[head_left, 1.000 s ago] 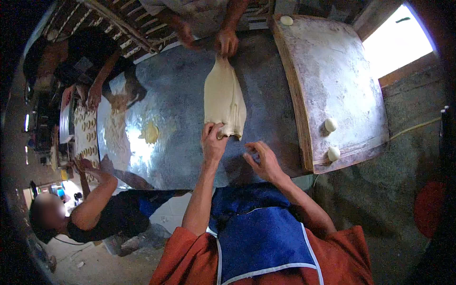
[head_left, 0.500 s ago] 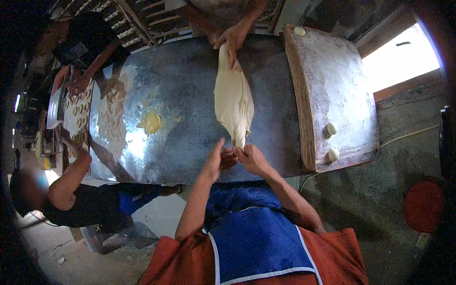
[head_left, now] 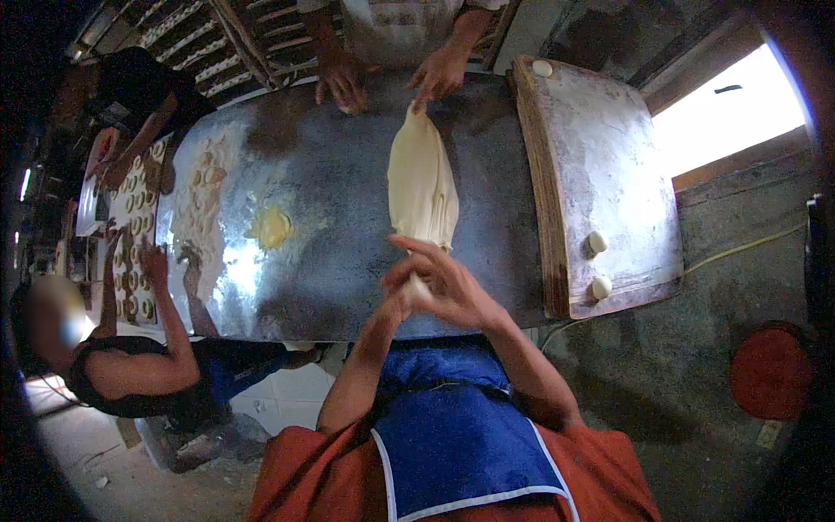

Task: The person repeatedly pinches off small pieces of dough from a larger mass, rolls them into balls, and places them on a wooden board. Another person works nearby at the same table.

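Long cream dough slab (head_left: 422,178) on grey metal table (head_left: 339,174), pale dough lump (head_left: 420,285) between bare left hand (head_left: 398,298) and right hand (head_left: 450,283) near slab's end, which one grips it unclear, flat whitish tray (head_left: 153,213) holding dough rings (head_left: 147,308)

1. Loose rust-red cloth shirt (head_left: 604,465) with wide, short, creased sleeves.
2. Deep-blue cloth apron bib (head_left: 465,452), edged with narrow white trim (head_left: 383,471).
3. Wrinkled blue cloth (head_left: 435,358) around the waist.
4. Bare left hand (head_left: 397,301), bare right hand (head_left: 458,291), uncovered forearms (head_left: 355,374).
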### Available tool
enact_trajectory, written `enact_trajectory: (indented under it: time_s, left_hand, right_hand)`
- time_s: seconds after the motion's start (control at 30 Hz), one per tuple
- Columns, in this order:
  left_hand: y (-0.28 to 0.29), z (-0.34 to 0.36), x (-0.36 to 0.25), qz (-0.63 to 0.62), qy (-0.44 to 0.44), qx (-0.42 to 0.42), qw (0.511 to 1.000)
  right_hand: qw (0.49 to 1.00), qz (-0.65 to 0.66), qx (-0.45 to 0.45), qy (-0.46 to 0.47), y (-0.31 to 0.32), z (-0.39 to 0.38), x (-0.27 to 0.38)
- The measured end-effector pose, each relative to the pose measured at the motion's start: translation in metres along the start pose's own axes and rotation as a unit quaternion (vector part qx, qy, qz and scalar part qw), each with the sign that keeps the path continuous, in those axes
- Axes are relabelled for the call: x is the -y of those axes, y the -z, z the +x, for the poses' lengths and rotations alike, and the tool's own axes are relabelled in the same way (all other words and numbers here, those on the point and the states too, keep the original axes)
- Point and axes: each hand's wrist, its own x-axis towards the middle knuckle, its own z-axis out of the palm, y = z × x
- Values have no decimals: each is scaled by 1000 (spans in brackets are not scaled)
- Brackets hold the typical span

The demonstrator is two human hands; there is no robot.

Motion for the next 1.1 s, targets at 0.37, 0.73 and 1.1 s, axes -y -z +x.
enact_trajectory:
  time_s: [0.37, 0.73, 1.1]
  left_hand:
    - [-113, -102, -97, 562, -241, 377, 696]
    - [110, -68, -33, 757, -261, -94, 592]
    - [87, -27, -7, 668, -383, -33, 637]
  right_hand:
    - [927, -319, 137, -140, 13, 76, -131]
    - [812, -579, -43, -48, 71, -134, -125]
    - [859, -497, -109, -61, 66, -104, -150]
